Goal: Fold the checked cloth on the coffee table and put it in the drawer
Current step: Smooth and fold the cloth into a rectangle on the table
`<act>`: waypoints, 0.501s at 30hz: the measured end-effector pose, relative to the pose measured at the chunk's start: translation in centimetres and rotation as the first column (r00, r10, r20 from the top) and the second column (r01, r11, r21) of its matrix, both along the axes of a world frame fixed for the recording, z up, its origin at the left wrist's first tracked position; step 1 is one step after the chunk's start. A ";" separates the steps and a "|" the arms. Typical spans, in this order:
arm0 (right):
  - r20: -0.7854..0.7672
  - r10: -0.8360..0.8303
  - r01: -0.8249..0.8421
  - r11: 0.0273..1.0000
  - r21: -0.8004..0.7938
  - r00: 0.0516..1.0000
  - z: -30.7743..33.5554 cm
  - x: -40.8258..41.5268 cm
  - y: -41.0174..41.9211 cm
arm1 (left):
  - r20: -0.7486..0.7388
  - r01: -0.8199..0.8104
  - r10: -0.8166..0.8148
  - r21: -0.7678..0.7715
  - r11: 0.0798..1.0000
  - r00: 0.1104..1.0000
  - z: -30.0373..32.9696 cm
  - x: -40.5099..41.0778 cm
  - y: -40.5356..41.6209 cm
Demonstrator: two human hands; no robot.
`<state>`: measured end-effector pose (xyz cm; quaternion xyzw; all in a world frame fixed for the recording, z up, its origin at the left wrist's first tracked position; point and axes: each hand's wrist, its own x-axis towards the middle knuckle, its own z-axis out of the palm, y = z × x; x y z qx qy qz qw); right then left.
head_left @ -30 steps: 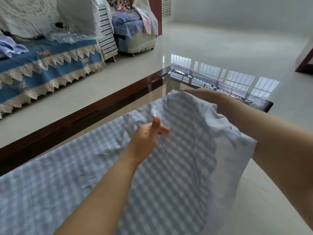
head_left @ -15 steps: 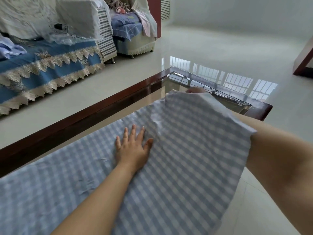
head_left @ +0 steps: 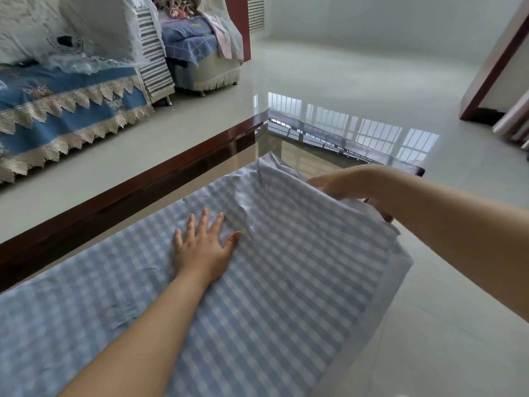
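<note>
The blue and white checked cloth (head_left: 286, 282) lies spread along the glass-topped coffee table (head_left: 177, 170) and hangs over its right edge. My left hand (head_left: 204, 247) rests flat on the cloth with the fingers spread. My right hand (head_left: 340, 183) is at the cloth's far right edge, fingers curled on the fabric there. A small fold of cloth stands up just beyond that hand. No drawer is in view.
A sofa with a blue, lace-trimmed cover (head_left: 65, 110) stands left of the table across a strip of tiled floor. An armchair draped with cloths (head_left: 200, 53) is behind it. A dark wooden door frame (head_left: 492, 67) stands at the right.
My left hand came down from the air and now presses flat on the cloth. My right hand lowered the raised far part of the cloth toward the table.
</note>
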<state>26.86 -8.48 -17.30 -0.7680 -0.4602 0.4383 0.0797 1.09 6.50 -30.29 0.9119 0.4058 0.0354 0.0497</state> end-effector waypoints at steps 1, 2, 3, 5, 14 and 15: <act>0.185 0.045 -0.034 0.997 -0.067 0.982 -0.4 -0.3 0.2 | -0.002 0.000 0.000 -0.001 1.000 1.000 0.1 0.0 -0.1; 0.342 0.059 -0.032 0.996 -0.085 0.938 -0.9 -0.7 0.2 | -0.007 -0.001 0.001 0.000 1.000 1.000 0.2 0.0 -0.1; 0.445 0.034 -0.017 0.999 -0.043 0.895 -1.5 -0.8 0.2 | -0.015 0.000 0.000 0.000 1.000 1.000 0.3 0.0 -0.2; 0.570 -0.071 -0.007 0.991 0.133 0.819 -2.2 -0.2 -0.5 | -0.024 0.002 -0.002 -0.005 1.000 1.000 0.5 0.0 -0.4; 0.564 -0.334 0.190 0.935 0.299 0.755 -4.4 2.9 -2.6 | -0.026 0.005 -0.005 -0.009 1.000 1.000 0.9 0.0 -0.8; 0.532 -0.345 0.183 0.925 0.333 0.773 -4.4 2.6 -1.7 | -0.024 0.004 -0.005 -0.010 1.000 1.000 0.9 0.0 -0.8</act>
